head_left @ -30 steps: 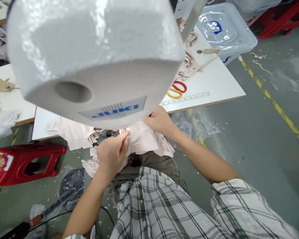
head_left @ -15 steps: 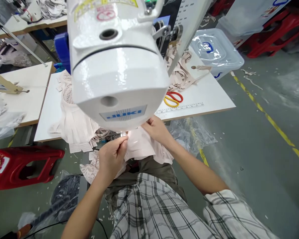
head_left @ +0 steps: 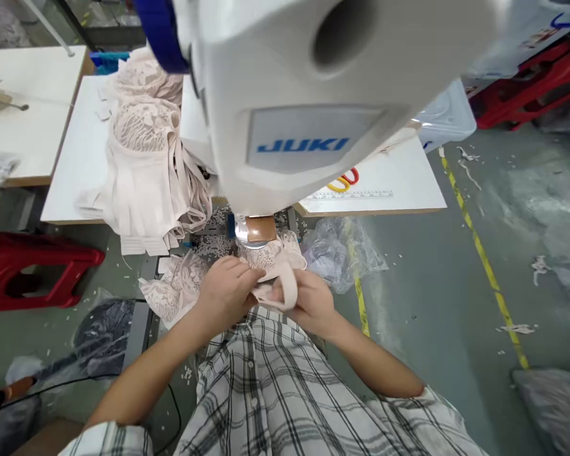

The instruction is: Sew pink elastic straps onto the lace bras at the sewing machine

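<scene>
Both my hands meet just in front of my chest, below the head of a white JUKI sewing machine. My left hand is closed, pinching a pale pink lace garment piece. My right hand is closed too, gripping a pink strap of the same piece that loops over its fingers. The lace piece reaches up to a copper-coloured part under the machine head. More lace hangs to the left of my left hand.
A stack of pink lace garments lies on the white table at left, overhanging its edge. Red and yellow scissors and a printed ruler lie at right. A red stool, plastic bags, a clear lidded bin and floor tape surround.
My hands have drawn back from under the machine head toward my body, bringing the lace piece with them. The right hand now has a strap looped over it. The view has tilted.
</scene>
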The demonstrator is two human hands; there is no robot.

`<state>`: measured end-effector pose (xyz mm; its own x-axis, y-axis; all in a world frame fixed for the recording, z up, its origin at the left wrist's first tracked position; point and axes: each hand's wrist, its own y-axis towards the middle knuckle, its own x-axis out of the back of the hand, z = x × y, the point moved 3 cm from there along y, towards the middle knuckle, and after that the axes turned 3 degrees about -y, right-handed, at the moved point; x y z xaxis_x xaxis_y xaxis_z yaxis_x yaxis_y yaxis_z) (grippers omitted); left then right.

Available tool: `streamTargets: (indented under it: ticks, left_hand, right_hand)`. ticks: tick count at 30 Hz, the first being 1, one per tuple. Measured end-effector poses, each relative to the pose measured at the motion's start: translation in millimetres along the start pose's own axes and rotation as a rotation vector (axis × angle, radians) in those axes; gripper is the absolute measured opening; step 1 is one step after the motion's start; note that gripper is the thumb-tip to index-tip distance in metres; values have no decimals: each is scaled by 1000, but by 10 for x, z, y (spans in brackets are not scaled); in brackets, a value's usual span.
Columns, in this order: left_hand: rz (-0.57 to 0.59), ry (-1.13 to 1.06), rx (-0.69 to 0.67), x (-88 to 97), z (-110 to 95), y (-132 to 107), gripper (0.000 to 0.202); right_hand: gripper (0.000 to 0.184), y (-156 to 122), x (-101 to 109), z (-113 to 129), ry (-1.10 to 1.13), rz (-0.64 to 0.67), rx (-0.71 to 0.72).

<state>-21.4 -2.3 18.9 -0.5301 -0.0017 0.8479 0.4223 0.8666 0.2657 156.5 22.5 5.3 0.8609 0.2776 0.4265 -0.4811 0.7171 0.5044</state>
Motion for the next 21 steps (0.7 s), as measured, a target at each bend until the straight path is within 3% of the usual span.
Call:
streamTargets:
  ticks: [2, 4, 10, 14, 16, 18, 20, 21]
  left_hand:
    - [-61, 50, -61, -20, 42, -46, 15]
    - [-143, 90, -98, 16, 97, -107, 17]
    - [-303, 90, -139, 163, 264, -285, 15]
    - [-304, 24, -73, 198, 375, -392, 17]
    - [-153, -174, 46, 197, 373, -441, 19]
    - [125, -513, 156, 180, 275, -518, 23]
    - [408, -851, 159, 199, 91, -647, 30]
    - [488, -965, 135, 235, 15, -722, 32]
  right_hand:
    - [13, -60, -3, 131, -125, 28, 260]
    - [21, -80, -24, 192, -183, 65, 355]
    - [20, 15, -207, 351, -255, 139, 367]
    - [22, 24, -330, 314, -271, 163, 353]
    - [24, -18, -356, 86, -328, 209, 272]
    - [36, -103, -356, -309, -433, 286, 72]
    - [47, -248, -357, -767, -526, 465, -139]
    - [50, -335, -362, -965, -545, 595, -176]
